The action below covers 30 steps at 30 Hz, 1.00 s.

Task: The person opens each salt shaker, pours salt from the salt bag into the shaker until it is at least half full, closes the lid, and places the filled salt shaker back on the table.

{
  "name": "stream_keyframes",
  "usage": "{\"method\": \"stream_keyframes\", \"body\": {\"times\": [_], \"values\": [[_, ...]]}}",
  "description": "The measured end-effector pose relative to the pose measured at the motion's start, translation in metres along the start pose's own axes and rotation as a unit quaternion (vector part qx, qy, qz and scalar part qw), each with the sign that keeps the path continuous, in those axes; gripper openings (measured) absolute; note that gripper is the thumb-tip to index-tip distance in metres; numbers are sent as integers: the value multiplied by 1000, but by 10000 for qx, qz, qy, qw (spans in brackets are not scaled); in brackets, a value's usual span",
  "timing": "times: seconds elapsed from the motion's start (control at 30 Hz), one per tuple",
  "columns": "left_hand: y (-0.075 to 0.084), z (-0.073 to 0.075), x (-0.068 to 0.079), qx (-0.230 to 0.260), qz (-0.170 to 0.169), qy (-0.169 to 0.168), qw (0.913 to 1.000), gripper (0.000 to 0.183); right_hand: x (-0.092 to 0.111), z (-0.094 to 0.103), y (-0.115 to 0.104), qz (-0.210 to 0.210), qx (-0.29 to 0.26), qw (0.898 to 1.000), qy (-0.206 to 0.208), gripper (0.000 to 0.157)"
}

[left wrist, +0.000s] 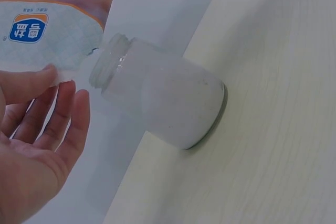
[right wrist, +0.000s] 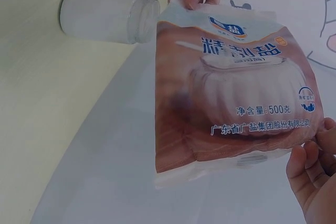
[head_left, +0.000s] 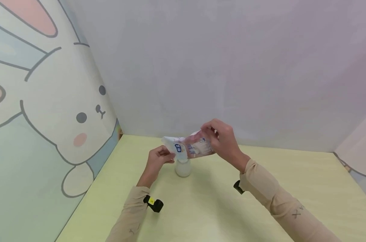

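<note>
Both hands hold up a bag of salt [head_left: 198,148], brown and pale blue with printed characters, above a glass jar [head_left: 183,168]. With thumb and fingers my left hand [head_left: 158,161] pinches the bag's pale top corner; a small torn notch shows in that edge, close to the jar's mouth, in the left wrist view. The far bottom corner is pinched by my right hand [head_left: 223,139], which is higher than the left. White contents fill the jar [left wrist: 163,93] up to about its shoulder, and its neck is uncapped. In the right wrist view the bag [right wrist: 236,98] looks flattened and slack.
The jar stands upright on a pale yellow wood-grain table [head_left: 276,188]. Behind it rises a plain grey wall [head_left: 219,67]. A panel with a cartoon rabbit [head_left: 56,97] borders the table on the left, and another pale panel [head_left: 361,144] on the right.
</note>
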<state>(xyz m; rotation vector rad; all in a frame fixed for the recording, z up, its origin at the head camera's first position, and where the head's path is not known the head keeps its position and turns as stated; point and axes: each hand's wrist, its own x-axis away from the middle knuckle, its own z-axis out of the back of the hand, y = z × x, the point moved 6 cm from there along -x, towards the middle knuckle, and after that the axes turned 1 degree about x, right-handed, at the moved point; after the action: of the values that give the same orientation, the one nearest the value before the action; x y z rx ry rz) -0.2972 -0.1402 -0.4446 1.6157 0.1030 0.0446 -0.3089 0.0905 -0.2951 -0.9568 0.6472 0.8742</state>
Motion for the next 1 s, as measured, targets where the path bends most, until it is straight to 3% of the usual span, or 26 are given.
{"method": "stream_keyframes", "body": {"times": [0.37, 0.6, 1.0], "values": [[2, 0, -2, -9, 160, -45, 9999, 19, -2, 0, 0, 2, -47, 10000, 35, 15], [22, -1, 11, -58, 132, -54, 9999, 17, -3, -4, -2, 108, -69, 9999, 16, 14], [24, -1, 12, -73, 175, -75, 9998, 16, -4, -5, -3, 63, 3, 10000, -63, 14]]}}
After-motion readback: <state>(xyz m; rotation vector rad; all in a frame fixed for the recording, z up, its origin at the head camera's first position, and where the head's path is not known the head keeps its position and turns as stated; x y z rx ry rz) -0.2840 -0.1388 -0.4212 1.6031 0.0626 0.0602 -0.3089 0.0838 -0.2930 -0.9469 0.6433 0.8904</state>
